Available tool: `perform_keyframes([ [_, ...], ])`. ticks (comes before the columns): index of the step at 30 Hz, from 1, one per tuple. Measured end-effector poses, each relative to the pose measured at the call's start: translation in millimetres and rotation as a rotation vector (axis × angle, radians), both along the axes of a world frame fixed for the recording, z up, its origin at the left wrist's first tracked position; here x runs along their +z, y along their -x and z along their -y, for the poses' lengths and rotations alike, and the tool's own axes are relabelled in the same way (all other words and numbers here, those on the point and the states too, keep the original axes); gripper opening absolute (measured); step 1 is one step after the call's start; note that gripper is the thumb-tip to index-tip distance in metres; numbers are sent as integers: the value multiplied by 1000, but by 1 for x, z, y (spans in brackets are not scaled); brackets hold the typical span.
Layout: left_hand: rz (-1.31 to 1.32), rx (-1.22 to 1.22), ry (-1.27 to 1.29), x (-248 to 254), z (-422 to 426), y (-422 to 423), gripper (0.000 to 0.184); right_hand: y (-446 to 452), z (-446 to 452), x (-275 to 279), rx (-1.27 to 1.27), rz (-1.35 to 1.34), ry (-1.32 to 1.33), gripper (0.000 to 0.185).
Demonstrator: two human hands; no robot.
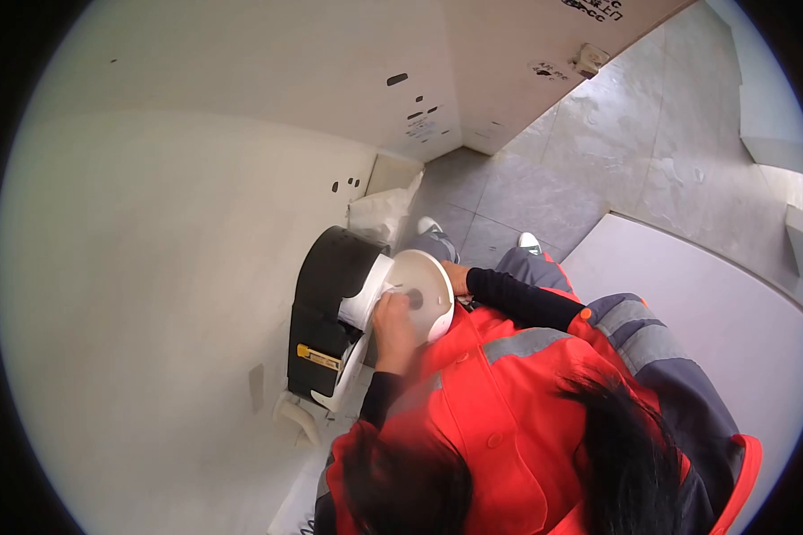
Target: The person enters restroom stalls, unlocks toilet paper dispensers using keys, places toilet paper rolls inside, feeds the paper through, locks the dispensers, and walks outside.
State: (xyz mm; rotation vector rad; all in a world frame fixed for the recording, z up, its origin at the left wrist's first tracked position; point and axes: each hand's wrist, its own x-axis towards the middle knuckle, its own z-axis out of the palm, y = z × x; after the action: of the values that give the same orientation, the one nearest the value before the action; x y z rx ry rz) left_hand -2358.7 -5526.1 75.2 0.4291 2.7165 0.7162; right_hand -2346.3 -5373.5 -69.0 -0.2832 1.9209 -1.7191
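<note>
A paper dispenser with a black housing [339, 263] is fixed to the wall at the left. White paper [362, 301], apparently a toilet paper roll, shows inside it. Beside the roll stands a round white cover [430, 278], tilted away from the housing, with a grey spot in its middle. My left hand [395, 332] reaches between the two, fingers bent and closed at the paper's edge; its fingertips are partly hidden. On the cover's far side my right hand [457, 278] is closed round the rim, with some fingers hidden behind it.
A yellow-ended strip [318, 357] sits on the lower housing. Below it a pale bent hook or pipe [299, 419] juts from the wall. White crumpled material [379, 212] hangs beyond the dispenser. A panel with a latch [591, 60] and a pale board [660, 285] flank the tiled floor [526, 192].
</note>
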Motion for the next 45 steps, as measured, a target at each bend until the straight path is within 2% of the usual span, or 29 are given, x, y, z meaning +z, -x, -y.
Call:
perform_keyframes([
  [4, -18, 6, 72, -1, -4, -2, 10, 3, -8, 15, -3, 93, 5, 32],
  [6, -5, 37, 56, 5, -6, -5, 10, 9, -16, 36, -95, 348, -157, 32],
  [7, -49, 80, -21, 10, -5, -9, 9, 8, -19, 34, -96, 350, -158, 32],
  [9, -94, 122, -97, 22, -5, -11, 8, 8, -26, 27, -398, 328, -282, 28],
  [11, 313, 478, -427, 30, -5, -11, 5, 20, -46, 57, -433, 322, -233, 26],
  [13, 333, 507, -527, 22, -3, -10, 4, 24, -63, 93, -468, 318, -193, 23],
  [15, 377, 534, -642, 18, -4, -8, 6, 26, -69, 123, -330, 40, 2, 19],
  [18, 456, 561, -758, 24, -14, -6, 5, 20, -59, 159, -211, -99, -64, 19],
  [19, 452, 558, -762, 27, -17, -5, 5, 18, -53, 162, -211, -105, -66, 19],
  [21, 509, 553, -683, 32, -20, -5, 5, 14, -42, 159, -230, -93, -270, 18],
  [22, 505, 556, -680, 32, -19, -4, 5, 12, -39, 153, -228, -95, -265, 18],
  [24, 263, 332, -592, 29, -19, -4, 8, 9, -38, 146, -320, -42, -28, 18],
  [25, 263, 332, -591, 28, -17, -4, 8, 9, -39, 148, -321, -41, -28, 18],
  [27, 14, 118, -407, 30, -17, -2, 10, 14, -46, 158, -283, 343, 166, 16],
  [31, 40, 119, -335, 41, -21, -2, 10, 15, -46, 157, -279, 391, 225, 14],
  [33, 22, 127, -310, 38, -21, -2, 8, 11, -42, 146, -289, 64, 92, 15],
  [34, 23, 127, -310, 35, -18, -3, 8, 10, -43, 146, -289, 65, 92, 15],
  [36, 66, 129, -321, 29, -13, -5, 9, 9, -45, 150, -147, -398, -296, 18],
  [37, 68, 127, -320, 30, -12, -5, 9, 8, -45, 148, -149, -396, -296, 18],
  [39, 148, 165, -380, 31, -11, -4, 8, 7, -45, 143, -90, -567, -284, 21],
  [42, 122, 122, -342, 32, -10, -1, 9, 9, -44, 145, -14, -599, -340, 19],
  [45, 88, 145, -308, 42, -17, 0, 8, 5, -38, 139, -55, -564, -364, 18],
])
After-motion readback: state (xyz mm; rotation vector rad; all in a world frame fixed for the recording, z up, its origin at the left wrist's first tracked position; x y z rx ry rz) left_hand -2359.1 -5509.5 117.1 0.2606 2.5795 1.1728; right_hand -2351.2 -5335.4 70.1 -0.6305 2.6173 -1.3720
